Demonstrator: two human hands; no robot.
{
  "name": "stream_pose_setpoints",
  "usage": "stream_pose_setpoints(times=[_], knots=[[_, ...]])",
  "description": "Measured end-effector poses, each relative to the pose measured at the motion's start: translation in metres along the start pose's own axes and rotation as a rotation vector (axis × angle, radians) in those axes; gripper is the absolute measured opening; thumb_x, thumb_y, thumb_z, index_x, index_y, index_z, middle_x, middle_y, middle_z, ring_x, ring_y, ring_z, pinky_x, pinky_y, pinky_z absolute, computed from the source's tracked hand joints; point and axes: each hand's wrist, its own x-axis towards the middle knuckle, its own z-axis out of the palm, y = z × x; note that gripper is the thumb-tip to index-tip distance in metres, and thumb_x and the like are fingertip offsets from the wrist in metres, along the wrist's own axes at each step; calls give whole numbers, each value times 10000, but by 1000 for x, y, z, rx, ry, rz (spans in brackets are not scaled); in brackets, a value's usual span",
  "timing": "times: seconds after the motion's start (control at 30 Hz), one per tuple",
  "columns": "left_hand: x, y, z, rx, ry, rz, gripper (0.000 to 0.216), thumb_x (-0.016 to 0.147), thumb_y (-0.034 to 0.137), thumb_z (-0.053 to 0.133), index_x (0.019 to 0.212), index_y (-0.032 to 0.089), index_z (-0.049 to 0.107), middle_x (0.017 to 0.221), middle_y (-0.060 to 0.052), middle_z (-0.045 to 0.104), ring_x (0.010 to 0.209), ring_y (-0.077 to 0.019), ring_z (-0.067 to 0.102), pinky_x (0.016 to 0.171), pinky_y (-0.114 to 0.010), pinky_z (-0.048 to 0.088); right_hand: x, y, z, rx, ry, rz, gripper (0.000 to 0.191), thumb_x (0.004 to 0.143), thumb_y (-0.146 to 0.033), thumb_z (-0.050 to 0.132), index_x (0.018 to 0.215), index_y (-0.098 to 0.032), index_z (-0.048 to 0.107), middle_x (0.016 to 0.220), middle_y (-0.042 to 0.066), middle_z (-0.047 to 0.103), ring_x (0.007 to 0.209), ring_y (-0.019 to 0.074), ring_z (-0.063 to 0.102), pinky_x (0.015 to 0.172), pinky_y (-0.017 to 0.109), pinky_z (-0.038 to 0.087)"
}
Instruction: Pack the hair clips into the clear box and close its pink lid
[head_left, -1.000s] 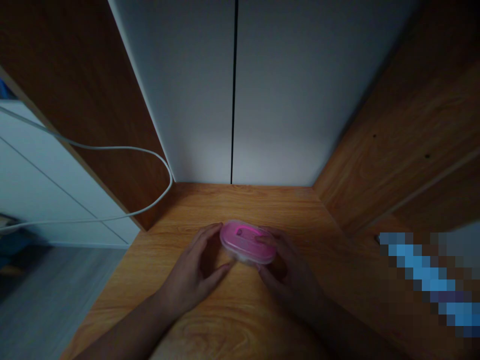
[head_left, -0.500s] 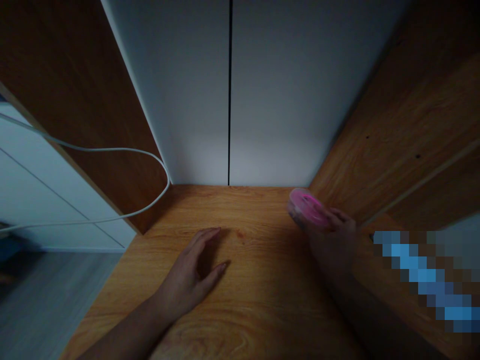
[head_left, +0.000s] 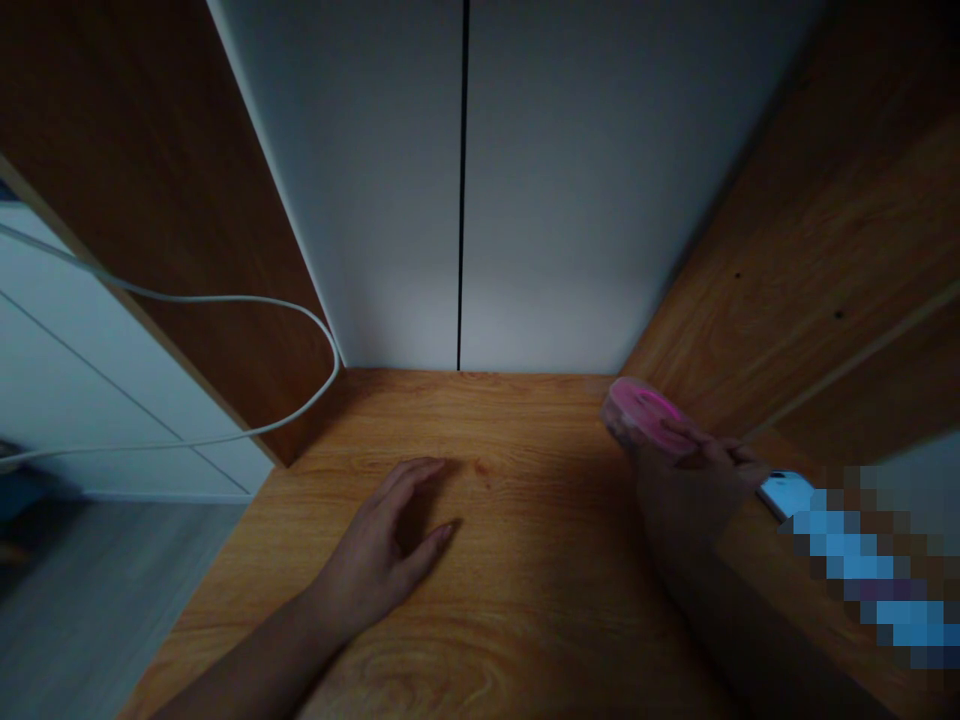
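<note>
My right hand [head_left: 686, 490] grips a round pink-topped container [head_left: 646, 412] with clear-looking sides, near the back right of the wooden surface [head_left: 540, 560]. Motion blurs the fingers, and part of the container is hidden behind them. What is inside it I cannot make out. To the left, my left hand [head_left: 382, 535] lies on its side on the wood, empty, with thumb and fingers curved apart.
White panels [head_left: 375, 200] split by a dark gap close off the back. Wooden walls [head_left: 787, 260] stand on both sides. A white cable [head_left: 247, 298] loops in at left. At right, a phone-like object [head_left: 786, 490] lies beside a pixelated area.
My right hand has moved a little to the right with the pink-topped container. More of the phone-like object shows at right. My left hand has stayed put.
</note>
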Motion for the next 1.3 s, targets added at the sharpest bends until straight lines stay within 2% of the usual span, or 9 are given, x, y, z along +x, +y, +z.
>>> stream_pose_setpoints(times=[0.07,0.13,0.17,0.27,0.37,0.5,0.67,0.8,1.3], knots=[[1,2,-1,-9,1,5,486,907,270,620,1363,263,452,1351,-96,563,1252,-253,544,1076,-493,455,-6,-14,-4,-37,67,-67,296,739,-375,765,878,-163,613,1185,143,410,1114,339,464,899,478,436],[1,4,-2,-18,6,4,430,907,256,617,1317,255,489,1295,-92,594,1198,-243,572,1032,-464,484,-16,-25,-6,14,-33,-183,208,783,-337,710,784,-201,553,1021,85,512,957,264,543,794,408,468],[2,4,-3,-22,9,2,384,904,254,619,1274,247,515,1238,-88,617,1143,-236,595,990,-443,506,-21,-29,-7,40,-124,-226,213,784,-326,700,754,-216,520,891,43,538,843,226,554,737,373,469],[1,4,-3,-17,18,-16,171,880,266,637,1025,213,565,954,-48,649,876,-193,630,786,-349,538,-38,-40,-8,113,-587,-370,251,828,-265,631,675,-227,436,674,-15,494,620,156,486,586,293,405],[0,2,-5,37,-9,-4,144,871,256,621,813,204,500,757,0,583,685,-148,563,634,-279,470,-51,-49,-12,42,-935,-484,248,844,-236,591,648,-211,441,656,-4,510,629,153,491,595,286,379],[-1,2,-9,162,-170,116,131,878,177,540,765,203,479,735,-2,578,702,-159,539,652,-289,416,-57,-58,-17,-24,-1232,-580,262,876,-194,546,630,-191,458,690,5,547,656,145,503,595,274,339],[1,3,-12,198,-330,37,132,861,156,515,747,206,470,740,-1,576,700,-163,540,650,-287,395,-55,-59,-16,-31,-1308,-565,245,863,-172,560,640,-184,460,720,4,562,684,144,512,620,269,345],[3,-1,-11,137,-340,-39,151,871,191,533,738,206,466,735,8,577,696,-153,541,654,-274,395,-54,-58,-14,-26,-1315,-530,258,868,-196,566,633,-185,460,712,5,560,680,147,513,616,268,352],[3,-4,-11,96,-333,-71,200,901,258,548,720,199,486,716,16,567,663,-134,518,620,-255,376,-54,-58,-15,-27,-1331,-500,270,892,-230,563,638,-185,481,722,9,569,697,155,527,626,275,362]])
